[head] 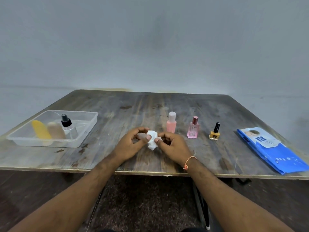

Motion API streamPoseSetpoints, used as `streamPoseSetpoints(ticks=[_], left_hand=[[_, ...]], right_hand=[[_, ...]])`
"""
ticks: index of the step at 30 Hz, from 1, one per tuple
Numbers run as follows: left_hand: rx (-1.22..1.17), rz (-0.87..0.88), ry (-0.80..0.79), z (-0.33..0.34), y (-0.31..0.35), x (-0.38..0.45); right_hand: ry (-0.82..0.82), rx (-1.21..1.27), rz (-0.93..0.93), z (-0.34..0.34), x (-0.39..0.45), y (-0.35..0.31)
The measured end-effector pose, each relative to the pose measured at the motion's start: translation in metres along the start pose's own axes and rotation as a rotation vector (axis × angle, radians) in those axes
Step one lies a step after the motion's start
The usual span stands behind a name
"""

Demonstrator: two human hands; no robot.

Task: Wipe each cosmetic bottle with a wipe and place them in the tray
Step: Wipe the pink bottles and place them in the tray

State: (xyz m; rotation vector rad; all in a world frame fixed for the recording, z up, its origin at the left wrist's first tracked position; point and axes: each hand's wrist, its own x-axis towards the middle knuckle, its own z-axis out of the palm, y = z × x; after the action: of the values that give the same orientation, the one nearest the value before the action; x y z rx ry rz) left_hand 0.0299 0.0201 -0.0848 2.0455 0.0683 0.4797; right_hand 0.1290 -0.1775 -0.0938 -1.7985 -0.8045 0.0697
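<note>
Both hands, left hand [132, 144] and right hand [172, 146], pinch one white wipe [152, 139] at table [217, 158] centre. Tray [87, 129] with three bottles lies at ten o'clock; pink bottle [171, 122] stands at one o'clock.

A plain grey-blue wall [150, 44] is seen behind a worn, streaked wooden table [150, 104] with a pale edge strip. Beneath the table, a dark speckled floor [142, 203] and a black metal table leg [199, 203] are visible. Lighting is soft and even.
</note>
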Motion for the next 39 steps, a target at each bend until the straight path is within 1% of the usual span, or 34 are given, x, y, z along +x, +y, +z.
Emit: streamPoseSetpoints(ticks=[3,6,8,11,16,22,26,31,34,36,39], left_hand=[[-0.028,-0.011,0.018,0.003,-0.002,0.002],[-0.206,-0.084,0.132,0.002,0.002,0.000],[-0.268,-0.137,0.186,0.001,0.003,0.000],[-0.241,-0.173,0.173,0.001,0.001,0.000],[-0.247,-0.167,0.174,-0.001,0.000,0.000],[-0.266,-0.177,0.204,0.000,-0.001,-0.001],[-0.251,-0.198,0.245,-0.001,0.001,-0.001],[-0.316,-0.179,0.176,0.000,0.009,-0.006],[-0.335,-0.115,0.080,0.004,0.014,-0.010],[-0.283,-0.053,0.015,0.007,0.014,-0.009],[-0.263,-0.030,-0.013,0.007,0.014,-0.009]], right_hand=[[-0.015,0.050,0.020,0.000,0.000,0.000],[-0.008,0.091,0.053,-0.003,-0.003,0.000],[0.012,0.114,0.077,-0.004,-0.004,-0.001],[0.079,0.139,0.102,-0.003,-0.003,-0.001],[0.194,0.247,0.144,-0.005,-0.001,0.001],[0.227,0.337,0.171,-0.009,-0.007,-0.002],[0.230,0.336,0.178,-0.010,-0.009,-0.002],[0.222,0.264,0.083,-0.011,-0.012,-0.008],[0.128,0.265,0.049,-0.013,-0.014,-0.014],[0.055,0.262,0.020,-0.012,-0.016,-0.017],[0.006,0.259,0.025,-0.010,-0.018,-0.020]])
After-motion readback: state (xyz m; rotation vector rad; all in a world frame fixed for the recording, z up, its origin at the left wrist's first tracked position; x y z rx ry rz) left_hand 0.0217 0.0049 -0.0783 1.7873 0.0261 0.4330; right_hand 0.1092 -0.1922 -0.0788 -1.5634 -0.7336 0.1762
